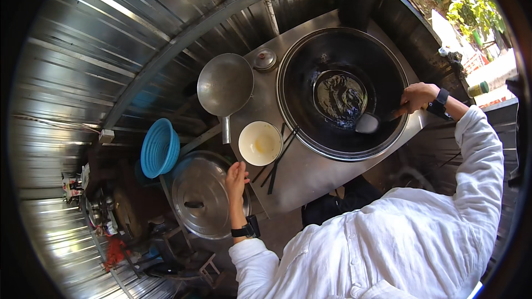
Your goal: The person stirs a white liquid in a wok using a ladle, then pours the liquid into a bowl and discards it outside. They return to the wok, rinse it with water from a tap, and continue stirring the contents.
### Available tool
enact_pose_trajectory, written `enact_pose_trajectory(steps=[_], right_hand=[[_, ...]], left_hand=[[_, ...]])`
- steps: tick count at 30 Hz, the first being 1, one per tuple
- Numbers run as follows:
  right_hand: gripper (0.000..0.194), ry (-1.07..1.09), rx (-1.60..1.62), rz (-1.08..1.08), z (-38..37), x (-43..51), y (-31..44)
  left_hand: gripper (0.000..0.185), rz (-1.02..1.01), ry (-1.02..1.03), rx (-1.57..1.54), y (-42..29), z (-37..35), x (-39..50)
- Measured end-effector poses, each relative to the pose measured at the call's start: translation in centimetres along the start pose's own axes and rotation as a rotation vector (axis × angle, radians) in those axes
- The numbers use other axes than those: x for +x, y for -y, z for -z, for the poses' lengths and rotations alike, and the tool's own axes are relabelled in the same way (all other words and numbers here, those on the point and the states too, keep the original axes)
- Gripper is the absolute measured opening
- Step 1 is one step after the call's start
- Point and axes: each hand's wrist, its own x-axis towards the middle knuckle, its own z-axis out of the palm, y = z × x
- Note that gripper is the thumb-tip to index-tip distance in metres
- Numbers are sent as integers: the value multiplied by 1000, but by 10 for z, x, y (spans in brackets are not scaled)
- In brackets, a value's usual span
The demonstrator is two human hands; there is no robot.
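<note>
My right hand (419,97) grips the wooden handle of a spatula (367,123), whose metal head rests inside a large black wok (303,91). Shiny liquid (341,95), which looks like oil, lies in the bottom of the wok. My left hand (237,177) is at the near edge of a white bowl (250,153), its fingers slightly bent and nothing visible in them; whether it touches the bowl I cannot tell. A little yellow residue lies in the bowl. Several black chopsticks (274,170) lie beside it, some leaning toward the wok's rim.
A metal pan (225,84) with a handle and a small lidded metal pot (265,59) stand on the left of the steel counter (291,191). Beyond the counter are a blue plastic basket (160,148) and a large metal lid (199,195). Corrugated metal walls surround the place.
</note>
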Motion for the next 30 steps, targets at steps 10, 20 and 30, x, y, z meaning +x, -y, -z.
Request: enact_pose_trajectory(steps=[10, 20, 30], right_hand=[[25, -402, 305, -164, -94, 61, 48], [39, -792, 702, -222, -140, 131, 100], [49, -859, 1407, -420, -154, 104, 87]], left_hand=[[44, 286, 143, -512, 20, -58, 18], [58, 219, 40, -553, 21, -68, 30], [54, -10, 121, -275, -46, -99, 25]])
